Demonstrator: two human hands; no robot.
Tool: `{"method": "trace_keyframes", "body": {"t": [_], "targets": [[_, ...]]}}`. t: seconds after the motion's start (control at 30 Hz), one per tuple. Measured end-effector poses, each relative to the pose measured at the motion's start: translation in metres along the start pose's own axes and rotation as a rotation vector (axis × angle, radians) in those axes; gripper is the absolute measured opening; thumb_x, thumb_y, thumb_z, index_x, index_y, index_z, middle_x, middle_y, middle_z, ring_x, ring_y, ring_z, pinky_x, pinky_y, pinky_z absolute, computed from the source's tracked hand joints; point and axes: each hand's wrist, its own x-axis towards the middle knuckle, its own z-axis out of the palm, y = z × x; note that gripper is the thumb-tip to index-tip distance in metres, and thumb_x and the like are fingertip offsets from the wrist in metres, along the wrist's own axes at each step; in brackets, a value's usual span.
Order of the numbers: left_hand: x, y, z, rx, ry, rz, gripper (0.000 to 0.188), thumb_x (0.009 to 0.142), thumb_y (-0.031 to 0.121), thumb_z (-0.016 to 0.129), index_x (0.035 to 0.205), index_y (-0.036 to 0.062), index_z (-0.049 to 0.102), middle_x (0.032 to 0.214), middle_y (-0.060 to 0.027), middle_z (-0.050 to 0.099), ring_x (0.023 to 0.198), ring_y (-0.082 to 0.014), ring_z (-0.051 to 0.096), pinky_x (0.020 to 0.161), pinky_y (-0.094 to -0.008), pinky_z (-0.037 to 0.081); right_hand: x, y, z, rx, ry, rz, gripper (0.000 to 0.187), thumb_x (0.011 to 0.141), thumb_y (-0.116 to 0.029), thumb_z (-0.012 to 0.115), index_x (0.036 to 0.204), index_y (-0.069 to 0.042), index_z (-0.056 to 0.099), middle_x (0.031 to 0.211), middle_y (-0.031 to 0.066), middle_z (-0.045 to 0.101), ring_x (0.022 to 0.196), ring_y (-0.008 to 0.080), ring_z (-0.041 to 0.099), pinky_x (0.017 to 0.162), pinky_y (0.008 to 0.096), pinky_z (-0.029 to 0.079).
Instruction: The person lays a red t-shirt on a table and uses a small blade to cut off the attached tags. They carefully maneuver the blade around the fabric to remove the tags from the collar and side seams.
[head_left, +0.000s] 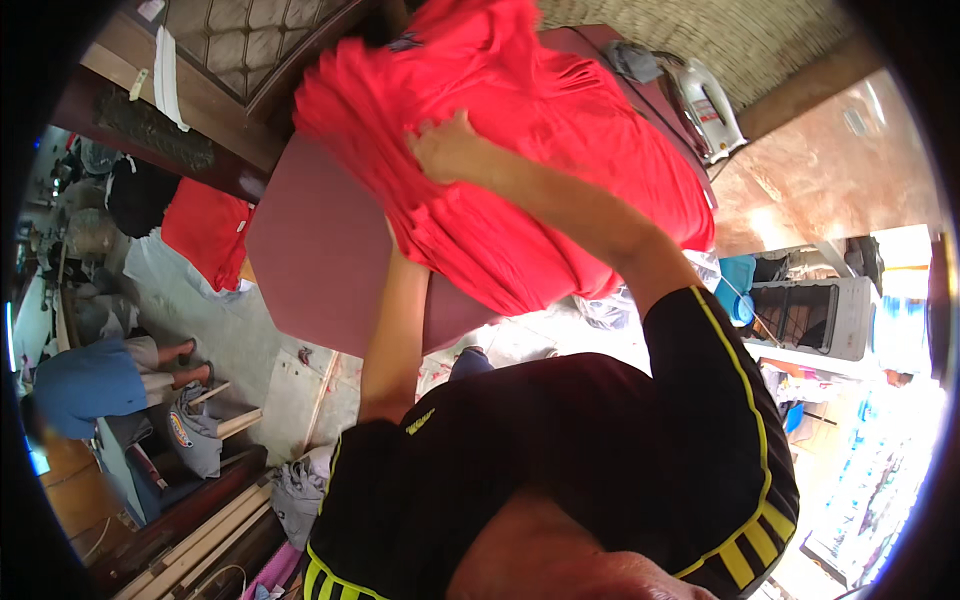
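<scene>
Red cloth [570, 170] lies heaped across the worktop [310, 240], reaching past its near edge. The right hand [450, 148] grips a fold in curled fingers; the left hand [392, 238] is mostly hidden underneath, its fingers' state unclear. An iron [710, 112] sits near the worktop's far-right edge.

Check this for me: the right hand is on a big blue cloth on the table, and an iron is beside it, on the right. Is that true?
Not quite: the cloth is red, not blue, as the head view shows. The right hand is on it, it is on the table, and an iron is beside it, on the right.
</scene>
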Motion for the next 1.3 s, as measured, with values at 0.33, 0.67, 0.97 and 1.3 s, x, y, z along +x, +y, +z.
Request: {"method": "trace_keyframes", "body": {"t": [0.33, 0.67, 0.97, 1.3], "targets": [[-0.044, 0.023, -0.071, 0.391, 0.096, 0.192, 0.075, 0.098, 0.021, 0.066, 0.156, 0.0046, 0.022, 0.151, -0.0153, 0.039, 0.142, -0.0264, 0.038, 0.117, -0.0384, 0.032, 0.033, -0.068, 0.072, 0.73, 0.849, -0.085, 0.048, 0.084, -0.011, 0.063, 0.132, -0.014, 0.061, 0.141, 0.015, 0.047, 0.134, 0.0419, 0.04, 0.108, 0.057, 0.036], [-0.024, 0.043, -0.076, 0.589, 0.277, 0.219, 0.055, 0.092, 0.005, 0.065, 0.142, -0.0032, 0.043, 0.131, -0.015, 0.059, 0.116, -0.0225, 0.06, 0.104, -0.0351, 0.047, -0.033, 0.117, 0.117, 0.944, 0.989, 0.014, 0.032, 0.084, 0.006, 0.067, 0.114, -0.004, 0.068, 0.117, 0.0115, 0.068, 0.112, 0.0275, 0.064, 0.097, 0.0359, 0.051], [-0.066, -0.026, -0.044, 1.145, 0.646, 0.555, 0.063, 0.093, 0.015, 0.07, 0.146, -0.0025, 0.041, 0.143, -0.0173, 0.051, 0.13, -0.0241, 0.051, 0.11, -0.0371, 0.041, -0.128, 0.225, 0.217, 0.523, 0.816, 0.421, 0.049, 0.091, -0.029, 0.069, 0.134, -0.009, 0.057, 0.131, 0.0164, 0.057, 0.121, 0.0382, 0.054, 0.099, 0.0493, 0.045], [-0.072, 0.035, -0.038, 0.717, 0.572, 0.516, 0.06, 0.076, -0.007, 0.06, 0.135, 0.0, 0.055, 0.126, -0.0143, 0.065, 0.114, -0.0248, 0.063, 0.103, -0.0368, 0.049, -0.111, 0.252, 0.189, 0.537, 0.78, 0.396, 0.039, 0.09, -0.026, 0.07, 0.124, -0.009, 0.064, 0.123, 0.0137, 0.061, 0.112, 0.036, 0.057, 0.098, 0.0497, 0.044]]}}
